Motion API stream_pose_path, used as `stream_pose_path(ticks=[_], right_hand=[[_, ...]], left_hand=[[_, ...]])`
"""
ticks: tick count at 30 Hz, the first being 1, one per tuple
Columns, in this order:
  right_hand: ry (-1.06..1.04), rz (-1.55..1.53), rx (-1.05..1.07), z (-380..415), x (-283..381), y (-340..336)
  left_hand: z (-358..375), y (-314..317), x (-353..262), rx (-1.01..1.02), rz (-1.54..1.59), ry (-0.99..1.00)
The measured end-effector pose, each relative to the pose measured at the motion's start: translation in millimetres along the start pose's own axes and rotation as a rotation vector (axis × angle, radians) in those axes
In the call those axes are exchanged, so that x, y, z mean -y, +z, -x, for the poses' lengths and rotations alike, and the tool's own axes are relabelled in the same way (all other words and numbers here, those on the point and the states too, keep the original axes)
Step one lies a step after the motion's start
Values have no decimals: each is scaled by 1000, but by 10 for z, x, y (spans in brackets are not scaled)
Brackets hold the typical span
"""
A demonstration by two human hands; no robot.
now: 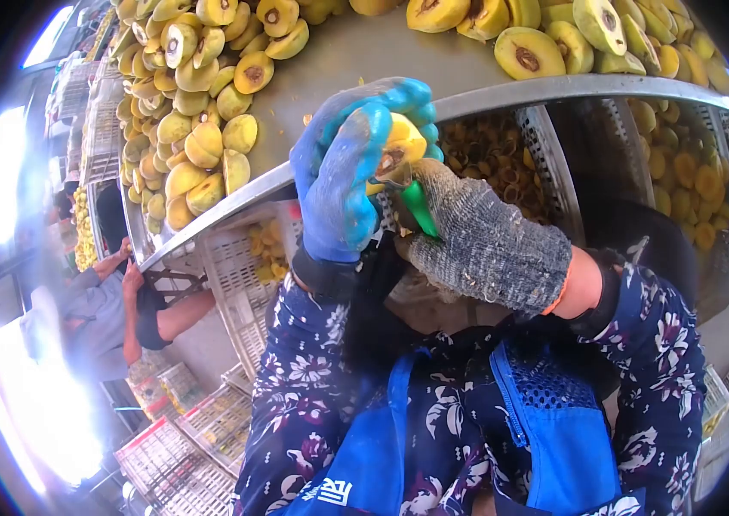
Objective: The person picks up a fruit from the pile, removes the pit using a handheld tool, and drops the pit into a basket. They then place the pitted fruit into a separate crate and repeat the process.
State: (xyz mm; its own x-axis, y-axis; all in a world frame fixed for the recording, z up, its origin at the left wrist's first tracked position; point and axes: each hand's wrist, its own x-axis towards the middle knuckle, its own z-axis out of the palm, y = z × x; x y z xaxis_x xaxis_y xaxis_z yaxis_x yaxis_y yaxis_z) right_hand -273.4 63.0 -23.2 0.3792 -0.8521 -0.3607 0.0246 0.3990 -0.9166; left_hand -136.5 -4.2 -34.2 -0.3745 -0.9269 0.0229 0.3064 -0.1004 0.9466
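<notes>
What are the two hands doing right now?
Left hand: closed around a yellow fruit.
Right hand: closed on a green-handled tool at the fruit.

Left hand [343,176] in a blue glove curls closed at eleven o'clock of the grey-gloved right hand [480,236], both raised, touching

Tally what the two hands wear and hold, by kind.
Blue rubber glove, on the left hand: 1
Grey knitted glove, on the right hand: 1
Yellow halved fruit, in the left hand's grip: 1
Green-handled tool, in the right hand's grip: 1
Total: 4
</notes>
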Motion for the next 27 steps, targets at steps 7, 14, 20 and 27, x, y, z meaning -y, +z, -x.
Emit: stream_pose_path(ticks=[7, 14, 20, 27], right_hand=[[-481, 554, -230, -38, -497, 61], [177, -305, 355, 176, 53, -243], [165, -445, 463, 148, -47, -287], [-340, 532, -37, 61, -211, -154]], left_hand=[[-65, -40, -139, 237, -157, -214], [-54, 12, -233, 335, -155, -285], [-7, 90, -151, 236, 79, -221], [-28, 73, -80, 27, 145, -198]])
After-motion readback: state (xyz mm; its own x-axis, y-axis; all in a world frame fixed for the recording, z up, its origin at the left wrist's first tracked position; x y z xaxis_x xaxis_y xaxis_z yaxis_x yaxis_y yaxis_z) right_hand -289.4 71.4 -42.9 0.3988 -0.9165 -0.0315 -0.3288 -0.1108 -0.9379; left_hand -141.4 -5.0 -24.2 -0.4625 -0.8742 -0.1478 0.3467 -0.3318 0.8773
